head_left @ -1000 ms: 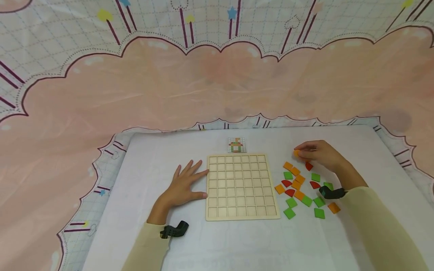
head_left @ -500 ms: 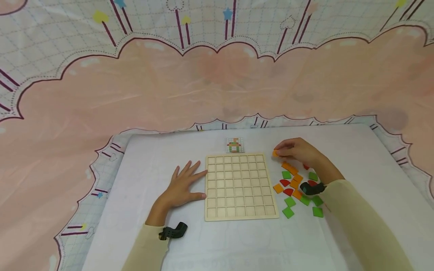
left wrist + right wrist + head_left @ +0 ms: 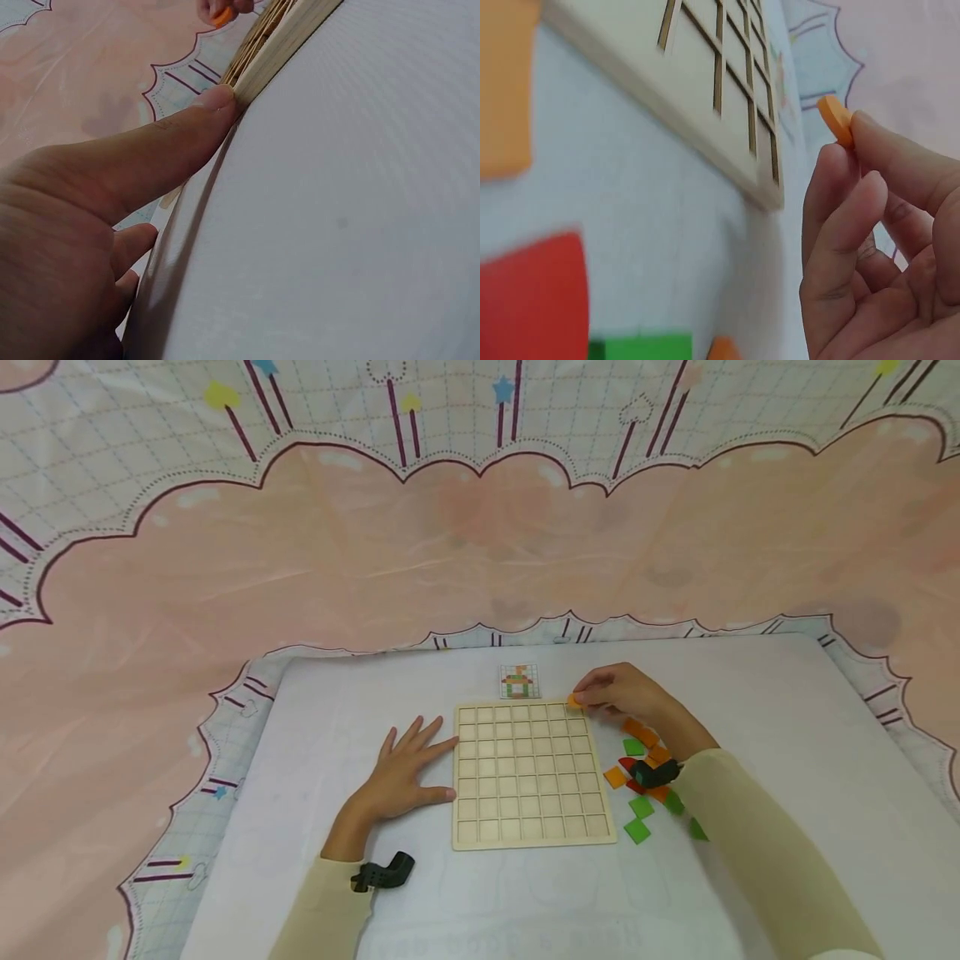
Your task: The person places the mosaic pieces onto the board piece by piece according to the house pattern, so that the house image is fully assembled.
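Observation:
A pale wooden grid board lies in the middle of the table in the head view, its squares bare. My left hand rests flat with fingers spread at its left side; in the left wrist view the thumb touches the board's edge. Between thumb and fingertips, my right hand pinches an orange tile above the board's far right corner. The right wrist view shows this thin orange tile held up on edge; its full outline is partly covered by fingers.
Just behind the board lies a small card with a coloured grid pattern. Loose tiles lie right of the board, among them a green square and an orange square; the right forearm covers some. A patterned cloth hangs behind the table.
My right hand has moved left with the orange tile, from above the loose tiles to the board's far right corner. The left hand stays at the board's left edge.

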The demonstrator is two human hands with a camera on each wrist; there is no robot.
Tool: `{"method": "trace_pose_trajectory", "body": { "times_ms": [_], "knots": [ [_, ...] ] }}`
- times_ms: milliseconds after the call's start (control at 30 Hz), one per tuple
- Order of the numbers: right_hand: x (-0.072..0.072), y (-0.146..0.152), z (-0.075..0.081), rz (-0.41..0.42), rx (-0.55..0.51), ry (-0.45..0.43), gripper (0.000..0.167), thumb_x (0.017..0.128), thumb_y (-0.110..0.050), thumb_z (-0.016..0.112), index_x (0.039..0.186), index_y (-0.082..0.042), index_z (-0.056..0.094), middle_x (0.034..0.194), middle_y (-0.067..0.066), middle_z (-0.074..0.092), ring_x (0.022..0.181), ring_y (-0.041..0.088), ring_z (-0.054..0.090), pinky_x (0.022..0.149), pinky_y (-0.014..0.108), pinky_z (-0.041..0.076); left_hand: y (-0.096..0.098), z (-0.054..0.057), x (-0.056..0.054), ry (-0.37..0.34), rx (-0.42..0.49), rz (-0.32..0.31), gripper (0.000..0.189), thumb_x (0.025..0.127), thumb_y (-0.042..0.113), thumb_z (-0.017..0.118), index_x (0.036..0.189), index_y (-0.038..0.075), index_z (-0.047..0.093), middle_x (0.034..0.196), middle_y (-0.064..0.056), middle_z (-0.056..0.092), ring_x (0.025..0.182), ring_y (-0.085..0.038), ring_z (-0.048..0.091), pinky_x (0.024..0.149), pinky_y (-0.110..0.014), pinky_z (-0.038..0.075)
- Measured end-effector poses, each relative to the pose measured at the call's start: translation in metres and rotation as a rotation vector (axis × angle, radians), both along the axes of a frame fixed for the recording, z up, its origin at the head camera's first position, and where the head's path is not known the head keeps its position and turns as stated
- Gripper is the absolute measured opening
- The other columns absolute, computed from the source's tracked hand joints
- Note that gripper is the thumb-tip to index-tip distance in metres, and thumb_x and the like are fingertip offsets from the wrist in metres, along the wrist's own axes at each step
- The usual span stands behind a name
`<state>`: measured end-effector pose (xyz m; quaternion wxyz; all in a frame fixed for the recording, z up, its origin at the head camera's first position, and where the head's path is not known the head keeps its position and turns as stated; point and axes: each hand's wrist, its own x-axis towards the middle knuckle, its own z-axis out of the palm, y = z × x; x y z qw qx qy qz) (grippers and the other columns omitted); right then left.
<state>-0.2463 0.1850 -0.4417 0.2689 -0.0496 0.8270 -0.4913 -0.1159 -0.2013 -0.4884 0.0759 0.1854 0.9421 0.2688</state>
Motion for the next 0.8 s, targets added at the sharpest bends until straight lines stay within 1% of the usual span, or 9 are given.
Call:
{"method": "trace_pose_trajectory", "body": {
  "times_ms": [133,267,333,400,467,533,633,700,800],
  "knots": [
    [-0.003,-0.011,0.0,0.039,0.013,0.026,0.031,0.091,-0.034,0.078,0.11,-0.009,0.075,0.09,0.008,0.071,0.072,0.019,0.057,0.061,0.025,0.048,-0.001,-0.001,0.0,0.001,-0.01,-0.002,0.086,0.079,0.052,0.082,0.154,0.026,0.048,0.171,-0.005,0.022,0.16,-0.036,0.006,0.124,-0.066,-0.006],
    [-0.004,-0.021,-0.001,0.054,0.006,0.033,0.029,0.092,-0.032,0.077,0.11,-0.009,0.075,0.086,0.007,0.07,0.066,0.018,0.052,0.055,0.025,0.039,-0.002,-0.002,0.0,0.001,-0.02,-0.009,0.085,0.08,0.052,0.082,0.154,0.028,0.048,0.172,-0.004,0.021,0.16,-0.035,0.005,0.124,-0.066,-0.006],
    [-0.004,-0.026,-0.002,0.053,0.003,0.033,0.028,0.092,-0.031,0.077,0.109,-0.009,0.075,0.084,0.004,0.068,0.065,0.017,0.05,0.055,0.025,0.037,-0.002,-0.002,0.0,0.002,-0.02,-0.011,0.084,0.08,0.052,0.082,0.153,0.028,0.048,0.172,-0.004,0.021,0.16,-0.036,0.005,0.124,-0.065,-0.006],
    [-0.004,-0.032,-0.003,0.042,-0.003,0.034,0.027,0.092,-0.031,0.077,0.108,-0.009,0.075,0.085,0.002,0.068,0.067,0.017,0.05,0.056,0.025,0.037,-0.002,-0.002,0.0,0.003,-0.019,-0.011,0.083,0.08,0.052,0.082,0.153,0.029,0.05,0.172,-0.005,0.021,0.16,-0.036,0.005,0.124,-0.065,-0.006],
    [-0.003,-0.037,-0.004,0.038,-0.005,0.044,0.026,0.092,-0.03,0.078,0.107,-0.009,0.075,0.088,0.001,0.069,0.071,0.017,0.054,0.06,0.026,0.042,-0.002,-0.002,0.0,0.003,-0.017,-0.007,0.083,0.079,0.051,0.083,0.152,0.029,0.05,0.172,-0.005,0.021,0.16,-0.036,0.005,0.124,-0.065,-0.007],
    [-0.003,-0.041,-0.005,0.043,-0.003,0.062,0.025,0.091,-0.028,0.078,0.105,-0.007,0.075,0.092,0.0,0.071,0.078,0.017,0.058,0.067,0.027,0.046,-0.002,-0.002,0.0,0.003,-0.018,-0.004,0.084,0.079,0.052,0.083,0.153,0.028,0.05,0.172,-0.005,0.021,0.16,-0.036,0.005,0.124,-0.065,-0.007],
    [-0.004,-0.046,-0.006,0.046,0.008,0.084,0.024,0.091,-0.025,0.079,0.104,-0.006,0.076,0.096,0.002,0.073,0.088,0.019,0.061,0.077,0.028,0.049,-0.001,-0.002,0.0,0.004,-0.033,-0.003,0.086,0.079,0.054,0.082,0.154,0.029,0.048,0.172,-0.004,0.02,0.161,-0.035,0.005,0.124,-0.065,-0.006],
    [-0.005,-0.048,-0.007,0.043,0.019,0.084,0.023,0.09,-0.023,0.079,0.103,-0.005,0.076,0.094,0.001,0.073,0.088,0.019,0.061,0.077,0.028,0.05,-0.001,-0.002,0.0,0.005,-0.042,-0.004,0.088,0.078,0.056,0.082,0.154,0.029,0.047,0.172,-0.004,0.02,0.161,-0.035,0.005,0.124,-0.066,-0.005],
    [-0.006,-0.05,-0.006,0.039,0.04,0.066,0.023,0.09,-0.023,0.079,0.104,-0.005,0.076,0.091,0.001,0.072,0.085,0.019,0.061,0.075,0.027,0.05,0.0,-0.002,-0.001,0.007,-0.054,-0.006,0.089,0.078,0.057,0.081,0.155,0.029,0.046,0.172,-0.004,0.019,0.161,-0.035,0.005,0.124,-0.066,-0.005]
  ]
}}
